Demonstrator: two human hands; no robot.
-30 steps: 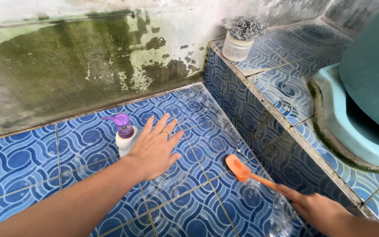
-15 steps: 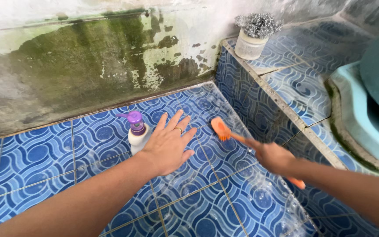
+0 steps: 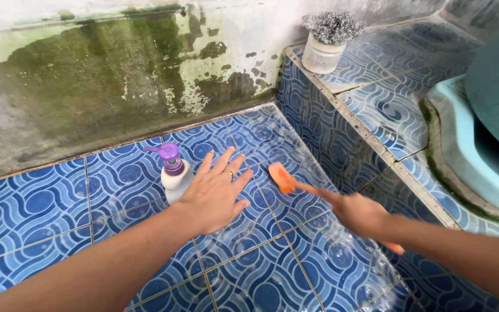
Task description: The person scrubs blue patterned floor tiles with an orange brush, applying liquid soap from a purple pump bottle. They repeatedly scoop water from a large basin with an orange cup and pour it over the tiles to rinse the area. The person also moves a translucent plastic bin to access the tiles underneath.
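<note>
The orange brush [image 3: 282, 177] has its head on the wet blue floor tiles [image 3: 261, 277], handle running back and right into the right hand [image 3: 360, 212], whose fingers wrap it, though blur hides the grip. The head lies just right of the left hand [image 3: 213, 196], pressed flat, fingers spread, 1 pump bottle [image 3: 174, 172] beside it.

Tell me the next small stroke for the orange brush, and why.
Probably draw the orange brush back along the wet, soapy blue tiles toward the right hand. Its head sits close to the left hand and the pump bottle, leaving little room forward.
</note>
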